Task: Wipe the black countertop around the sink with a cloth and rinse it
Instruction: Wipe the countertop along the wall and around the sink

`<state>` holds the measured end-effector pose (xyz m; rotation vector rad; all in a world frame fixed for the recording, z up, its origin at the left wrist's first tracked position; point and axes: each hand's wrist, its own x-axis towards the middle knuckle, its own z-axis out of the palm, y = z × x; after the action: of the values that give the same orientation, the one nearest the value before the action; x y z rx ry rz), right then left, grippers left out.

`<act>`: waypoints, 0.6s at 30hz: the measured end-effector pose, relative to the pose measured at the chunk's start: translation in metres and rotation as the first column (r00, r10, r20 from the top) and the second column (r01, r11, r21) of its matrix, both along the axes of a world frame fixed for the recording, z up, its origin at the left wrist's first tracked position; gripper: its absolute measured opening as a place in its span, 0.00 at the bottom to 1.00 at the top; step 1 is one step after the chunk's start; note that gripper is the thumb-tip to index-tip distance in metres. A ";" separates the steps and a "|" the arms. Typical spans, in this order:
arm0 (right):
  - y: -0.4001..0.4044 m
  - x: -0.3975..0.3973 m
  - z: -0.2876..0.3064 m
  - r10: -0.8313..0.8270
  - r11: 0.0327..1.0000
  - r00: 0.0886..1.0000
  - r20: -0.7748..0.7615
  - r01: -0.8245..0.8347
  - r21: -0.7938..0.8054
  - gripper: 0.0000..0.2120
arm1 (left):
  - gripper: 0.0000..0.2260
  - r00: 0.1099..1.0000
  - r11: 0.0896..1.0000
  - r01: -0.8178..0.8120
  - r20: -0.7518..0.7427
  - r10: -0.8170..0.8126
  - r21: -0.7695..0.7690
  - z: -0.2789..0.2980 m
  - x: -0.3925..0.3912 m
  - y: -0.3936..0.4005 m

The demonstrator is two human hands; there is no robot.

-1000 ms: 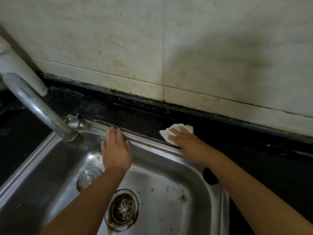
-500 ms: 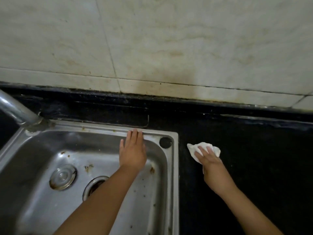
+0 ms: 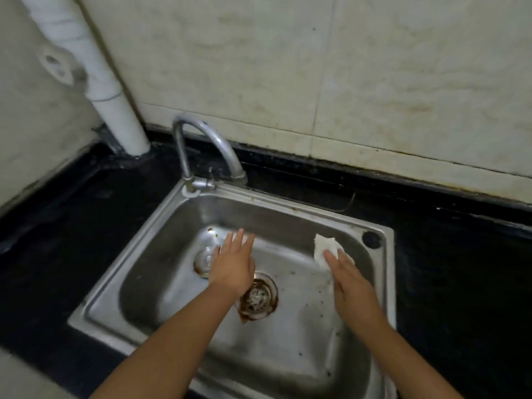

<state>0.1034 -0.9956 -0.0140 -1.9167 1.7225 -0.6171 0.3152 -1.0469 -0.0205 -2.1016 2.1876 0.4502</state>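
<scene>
Faucet (image 3: 201, 145) behind sink (image 3: 129, 254), countertop (image 3: 460, 269) around, pipe (image 3: 95, 82) at the left

Dim, soft, wide-angle edge distortion

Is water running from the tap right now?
No: the tap shows no stream, and both hands are over the sink.

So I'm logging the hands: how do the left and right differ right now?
The left hand is bare, fingers straight, over the sink's middle near the drain; the right hand holds a white cloth under its fingers, near the sink's right wall. Both are palm-down above the basin.
</scene>
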 end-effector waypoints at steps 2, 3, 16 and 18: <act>-0.004 0.037 0.002 0.062 0.997 0.996 -0.062 -0.065 -0.047 0.25 | 0.24 0.999 0.999 -0.032 -0.004 0.032 -0.001 0.004 0.037 0.006; -0.005 0.055 0.001 0.076 0.993 0.993 -0.090 -0.084 -0.082 0.25 | 0.24 0.999 0.999 -0.048 -0.010 0.048 0.000 0.006 0.056 0.008; -0.120 0.354 0.025 0.279 0.958 0.955 -0.103 -0.284 -0.037 0.24 | 0.23 0.987 0.986 -0.157 0.013 0.158 -0.054 0.005 0.312 -0.022; -0.164 0.387 0.017 0.229 0.964 0.948 -0.220 -0.253 -0.084 0.24 | 0.23 0.989 0.987 -0.148 -0.009 0.147 -0.062 0.001 0.332 -0.036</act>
<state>0.4901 -1.1601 0.0030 -2.2985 1.5644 -0.4412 0.6474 -1.0831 -0.0192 -2.3079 2.0837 0.4018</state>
